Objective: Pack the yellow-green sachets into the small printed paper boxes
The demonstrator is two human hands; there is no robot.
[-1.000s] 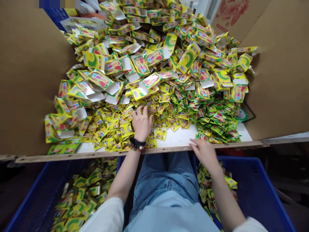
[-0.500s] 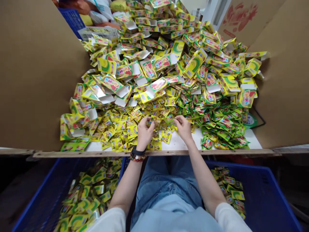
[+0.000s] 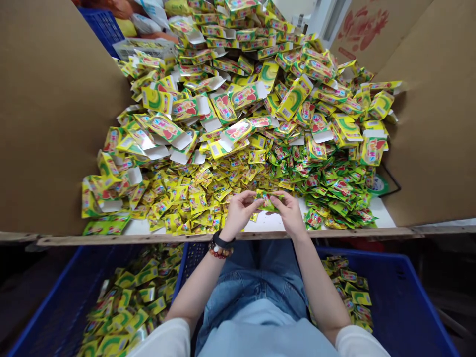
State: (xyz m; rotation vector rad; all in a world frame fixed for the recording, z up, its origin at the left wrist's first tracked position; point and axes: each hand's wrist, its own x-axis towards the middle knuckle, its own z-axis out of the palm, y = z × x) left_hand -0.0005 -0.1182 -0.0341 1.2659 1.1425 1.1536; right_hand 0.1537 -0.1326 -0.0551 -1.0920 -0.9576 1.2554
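Observation:
Between my two hands, just above the front of the white tabletop point(image 3: 273, 224), is a small yellow-green sachet point(image 3: 267, 200). My left hand point(image 3: 241, 210), with a dark band and beads at the wrist, pinches its left end. The fingers of my right hand point(image 3: 289, 210) close on its right end. Whether one or more sachets are held there I cannot tell. Loose yellow sachets point(image 3: 178, 206) lie to the left and beyond my hands. Green sachets point(image 3: 340, 193) are heaped to the right.
Behind the sachets rises a big pile of small printed boxes point(image 3: 238, 99), many with open flaps. Cardboard walls point(image 3: 48, 124) flank the table. A wooden strip point(image 3: 148, 238) edges it. Below stand a left blue crate point(image 3: 44, 307) and a right blue crate point(image 3: 405, 297), both holding filled-looking boxes.
My hands have come closer together and nearer to me, from apart over the sachets to both gripping one sachet. The whole view has shifted slightly.

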